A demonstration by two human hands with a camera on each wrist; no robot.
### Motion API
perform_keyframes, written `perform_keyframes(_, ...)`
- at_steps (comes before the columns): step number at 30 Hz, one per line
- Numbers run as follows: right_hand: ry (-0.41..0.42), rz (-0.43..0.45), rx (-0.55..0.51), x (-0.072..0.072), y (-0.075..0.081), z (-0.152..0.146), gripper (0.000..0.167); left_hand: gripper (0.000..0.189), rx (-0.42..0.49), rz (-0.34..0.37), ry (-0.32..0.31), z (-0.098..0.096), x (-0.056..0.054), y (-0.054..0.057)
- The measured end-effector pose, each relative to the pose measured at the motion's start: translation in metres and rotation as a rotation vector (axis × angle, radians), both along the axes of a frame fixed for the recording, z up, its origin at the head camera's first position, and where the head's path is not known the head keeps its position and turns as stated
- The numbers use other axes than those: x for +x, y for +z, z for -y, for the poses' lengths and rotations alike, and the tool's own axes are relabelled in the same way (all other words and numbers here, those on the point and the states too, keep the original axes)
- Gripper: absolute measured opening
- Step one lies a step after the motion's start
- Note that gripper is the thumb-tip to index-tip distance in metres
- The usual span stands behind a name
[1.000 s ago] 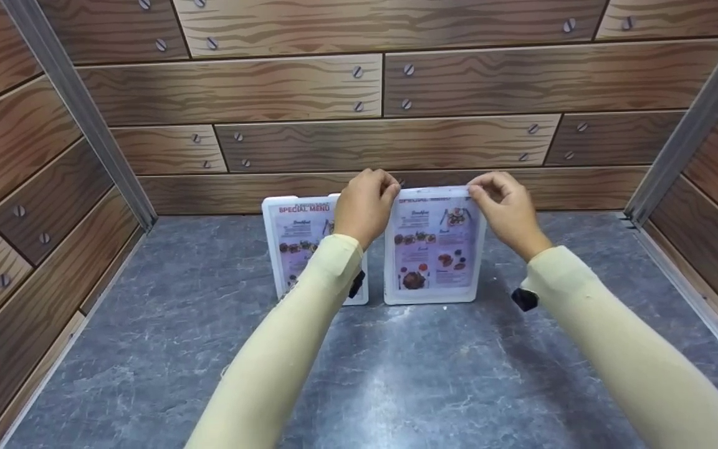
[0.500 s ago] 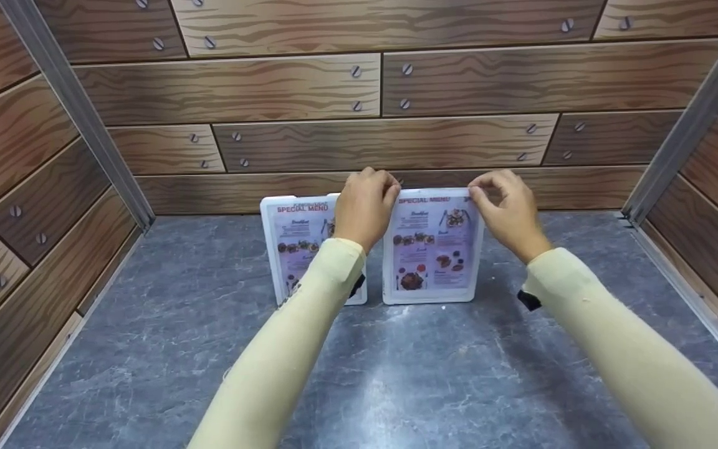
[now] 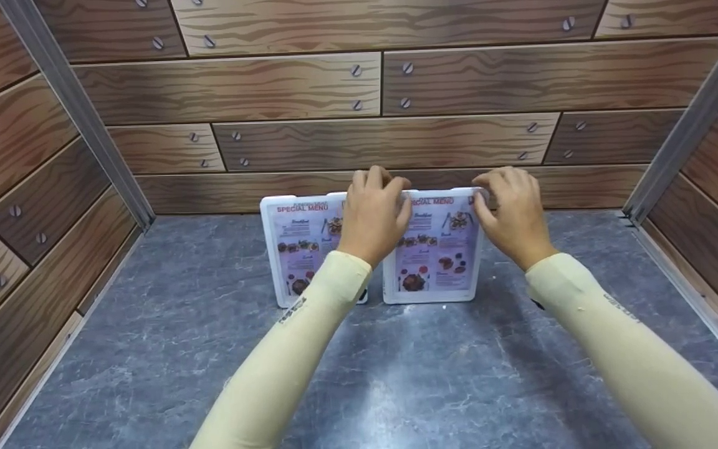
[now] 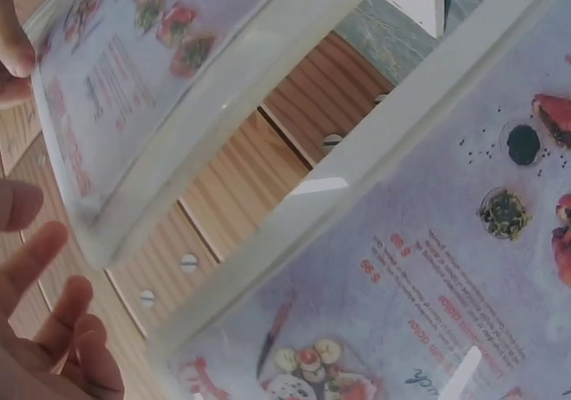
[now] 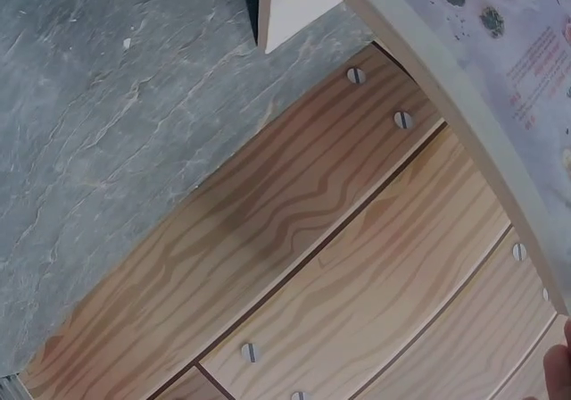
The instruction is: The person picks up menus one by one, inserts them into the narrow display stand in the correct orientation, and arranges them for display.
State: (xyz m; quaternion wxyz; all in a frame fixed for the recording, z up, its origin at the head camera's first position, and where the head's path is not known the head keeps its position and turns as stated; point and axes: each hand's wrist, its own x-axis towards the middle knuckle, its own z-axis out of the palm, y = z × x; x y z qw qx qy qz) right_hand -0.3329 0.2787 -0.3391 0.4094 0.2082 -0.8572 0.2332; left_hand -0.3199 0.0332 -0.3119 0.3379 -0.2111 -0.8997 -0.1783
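Two white-framed menu stands printed "SPECIAL MENU" stand upright side by side, the left menu stand (image 3: 303,249) and the right menu stand (image 3: 437,249). My left hand (image 3: 374,215) is at the upper left corner of the right stand and covers part of the left one. In the left wrist view its fingers (image 4: 62,315) are spread and apart from the frame. My right hand (image 3: 515,212) is at the right stand's upper right corner, thumb and forefinger parted around the edge. Only its fingertips (image 5: 558,364) show in the right wrist view, just past the corner.
The stands rest on a grey marbled tabletop (image 3: 421,374). Behind them rises a wood-plank patterned back wall (image 3: 296,90). Similar side walls and grey metal corner posts (image 3: 78,118) bound the table left and right.
Both hands' fingers have loosened and parted from their pinch on the right stand's top corners. The left hand has shifted slightly right. Both stands remain in place.
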Motion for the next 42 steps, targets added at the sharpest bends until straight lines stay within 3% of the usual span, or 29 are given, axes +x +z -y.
perform_keyframes(6, 0.000, -0.021, 0.010, 0.001, -0.008, -0.003, 0.013, 0.029, -0.074, 0.015, 0.008, -0.005, 0.004, -0.009)
perform_keyframes(10, 0.009, -0.011, -0.009, 0.003, -0.009, -0.001, 0.015, 0.031, -0.058, 0.014, -0.003, -0.004, 0.006, -0.012)
perform_keyframes(13, 0.014, 0.014, -0.047, 0.007, -0.010, 0.002, 0.021, 0.034, 0.035, 0.001, -0.040, -0.002, 0.010, -0.017)
perform_keyframes(16, 0.027, 0.048, -0.144, 0.015, -0.016, 0.007, 0.033, 0.037, 0.241, 0.045, -0.101, 0.000, 0.019, -0.028)
perform_keyframes(20, 0.065, 0.160, -0.329, 0.031, -0.032, 0.013, 0.053, 0.041, 0.540, 0.206, -0.179, 0.001, 0.038, -0.055)
perform_keyframes(23, 0.107, 0.302, -0.448, 0.043, -0.045, 0.020, 0.062, 0.050, 0.669, 0.351, -0.184, 0.003, 0.051, -0.077)
perform_keyframes(26, 0.114, 0.413, -0.538, 0.052, -0.056, 0.027, 0.064, 0.063, 0.709, 0.499, -0.156, 0.005, 0.060, -0.093)
perform_keyframes(31, 0.030, 0.470, -0.617, 0.060, -0.069, 0.033, 0.058, 0.078, 0.738, 0.686, -0.162, 0.009, 0.068, -0.104)
perform_keyframes(37, -0.009, 0.509, -0.650, 0.062, -0.079, 0.036, 0.051, 0.078, 0.787, 0.804, -0.203, 0.015, 0.071, -0.108)
perform_keyframes(42, 0.024, 0.538, -0.695, 0.062, -0.084, 0.036, 0.052, 0.079, 0.771, 0.827, -0.218, 0.018, 0.073, -0.109)
